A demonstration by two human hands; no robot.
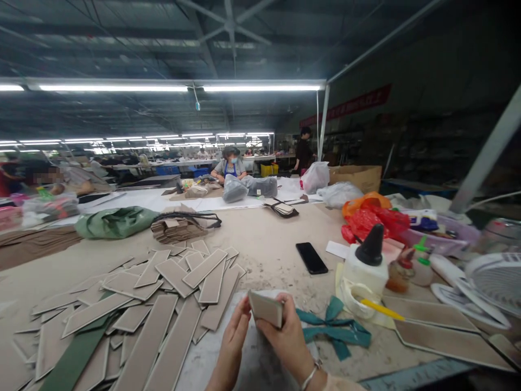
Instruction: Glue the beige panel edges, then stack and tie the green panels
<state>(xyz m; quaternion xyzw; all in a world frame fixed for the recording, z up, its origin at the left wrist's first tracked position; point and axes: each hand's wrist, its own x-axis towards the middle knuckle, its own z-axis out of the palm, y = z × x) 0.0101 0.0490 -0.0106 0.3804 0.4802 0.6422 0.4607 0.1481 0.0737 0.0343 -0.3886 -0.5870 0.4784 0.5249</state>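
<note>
My right hand [288,335] is closed round a beige panel [265,307] with pale edges, thumb on its near face and fingers at its right side. I cannot tell whether it is one piece or a thin stack. On the other side my left hand [233,338] has its fingers stretched out, the tips at or against the panel's left edge. Both hands are above a whitish sheet [203,363] on the table. To their left spreads a loose heap of similar long panels [160,331]. A teal ribbon strip [341,329] lies just right of my right hand.
A black phone [311,258] lies ahead. On the right are a white glue bottle [365,271] with a black cap, a yellow pen [381,309], a white fan [494,282] and red plastic bags [372,220]. A bundle of brown pieces [173,229] sits behind the heap. A person [230,165] sits across the table.
</note>
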